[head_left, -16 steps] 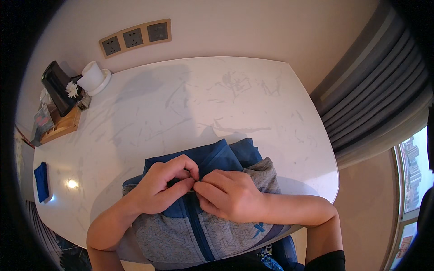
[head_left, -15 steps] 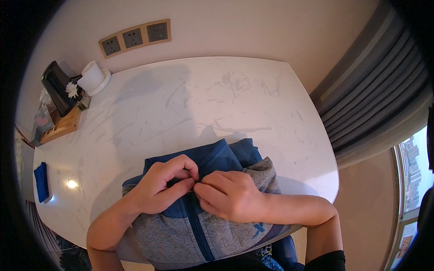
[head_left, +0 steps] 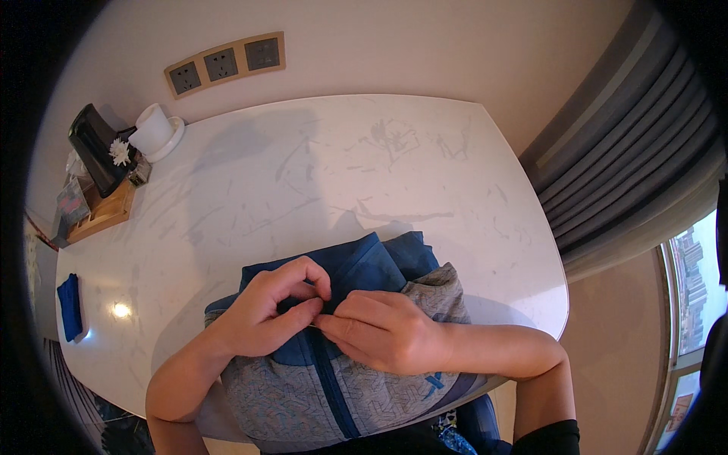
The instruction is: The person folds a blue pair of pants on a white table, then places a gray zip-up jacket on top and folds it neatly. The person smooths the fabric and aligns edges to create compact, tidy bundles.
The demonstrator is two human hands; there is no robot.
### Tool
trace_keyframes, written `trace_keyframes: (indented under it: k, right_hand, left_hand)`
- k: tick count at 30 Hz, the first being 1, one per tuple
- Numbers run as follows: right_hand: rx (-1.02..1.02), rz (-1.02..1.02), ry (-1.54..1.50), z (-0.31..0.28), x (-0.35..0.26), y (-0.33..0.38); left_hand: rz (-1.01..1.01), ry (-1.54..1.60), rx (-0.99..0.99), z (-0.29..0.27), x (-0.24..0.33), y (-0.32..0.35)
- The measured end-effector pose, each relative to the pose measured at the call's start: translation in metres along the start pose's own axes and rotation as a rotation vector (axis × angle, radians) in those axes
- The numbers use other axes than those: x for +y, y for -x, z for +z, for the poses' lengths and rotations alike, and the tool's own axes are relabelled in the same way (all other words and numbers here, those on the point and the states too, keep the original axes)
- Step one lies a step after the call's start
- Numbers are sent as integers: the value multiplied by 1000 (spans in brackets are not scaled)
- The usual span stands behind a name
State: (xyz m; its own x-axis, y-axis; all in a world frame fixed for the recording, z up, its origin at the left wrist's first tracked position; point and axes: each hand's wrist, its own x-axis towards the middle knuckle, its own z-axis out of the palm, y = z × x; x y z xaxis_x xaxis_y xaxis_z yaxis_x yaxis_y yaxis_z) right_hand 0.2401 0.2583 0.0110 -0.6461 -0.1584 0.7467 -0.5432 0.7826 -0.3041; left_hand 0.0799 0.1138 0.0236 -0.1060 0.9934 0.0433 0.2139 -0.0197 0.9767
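Note:
A grey patterned jacket (head_left: 277, 398) with blue upper panels lies folded at the table's near edge, its dark blue zip (head_left: 334, 387) running down the middle toward me. Over the top of the zip, my left hand (head_left: 277, 311) is curled, thumb and index finger close together at the blue cloth. My right hand (head_left: 387, 326) meets it there, its fingers closed in a pinch beside the left thumb. A thin pale sliver shows between the fingertips, too small to name. Fingers cover the zip's upper end.
The white marble-patterned table (head_left: 425, 174) stands against a wall with sockets (head_left: 224, 64). At the far left are a black kettle (head_left: 98, 148), a wooden tray (head_left: 106, 216), a white cup (head_left: 152, 129) and a small flower. A folded blue cloth (head_left: 70, 307) lies at the left edge. Grey curtains (head_left: 622, 167) hang right.
My right hand has shifted slightly left, its fingertips now lower and nearer the left thumb. The left hand has barely moved, and the jacket lies as before.

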Motion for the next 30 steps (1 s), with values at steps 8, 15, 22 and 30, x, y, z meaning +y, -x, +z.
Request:
trace_keyframes:
  k: [8,15,22,30]
  right_hand:
    - [-259,81,-300,-12,-9,0]
    - [-477,60,-703,-6,-43,8]
    - [-538,68,-765,-9,-31,9]
    - [-478,416,-968,-10,-31,6]
  left_hand:
    - [121,-85,33,4,-1,1]
    - [112,-43,36,2,-4,1]
    - [45,-7,15,-1,-4,1]
    - [19,28,40,1,-5,1]
